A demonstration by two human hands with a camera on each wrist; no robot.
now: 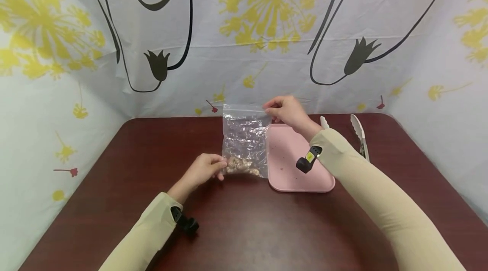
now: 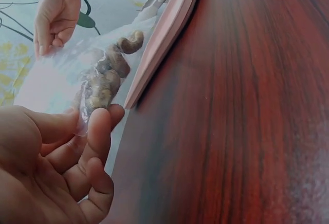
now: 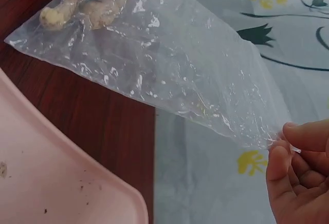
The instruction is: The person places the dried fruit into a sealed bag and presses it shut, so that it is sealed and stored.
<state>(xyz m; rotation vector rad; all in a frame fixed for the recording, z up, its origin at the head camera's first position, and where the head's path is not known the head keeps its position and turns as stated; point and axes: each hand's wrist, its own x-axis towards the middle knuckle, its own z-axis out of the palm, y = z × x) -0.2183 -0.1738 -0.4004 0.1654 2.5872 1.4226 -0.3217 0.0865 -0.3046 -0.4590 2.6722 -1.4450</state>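
Note:
A clear zip-top plastic bag (image 1: 245,133) is held upright, stretched between the two hands. Several knobbly tan pieces (image 1: 242,166), which look like ginger, are gathered at its bottom. My left hand (image 1: 203,168) pinches the bag's lower left part, thumb against fingers, close to the pieces. At the top right corner, by the zip strip, my right hand (image 1: 287,112) pinches the plastic. The right wrist view shows the bag (image 3: 169,64) slanting from the right fingertips down to the pieces (image 3: 87,8); there the left hand is mostly hidden.
A pink tray (image 1: 295,173) with small dark crumbs lies just right of the bag on the dark red-brown table (image 1: 244,228). Beyond the right forearm lie metal tongs (image 1: 358,129), partly hidden by the sleeve. Patterned cloth (image 1: 206,51) hangs behind the table.

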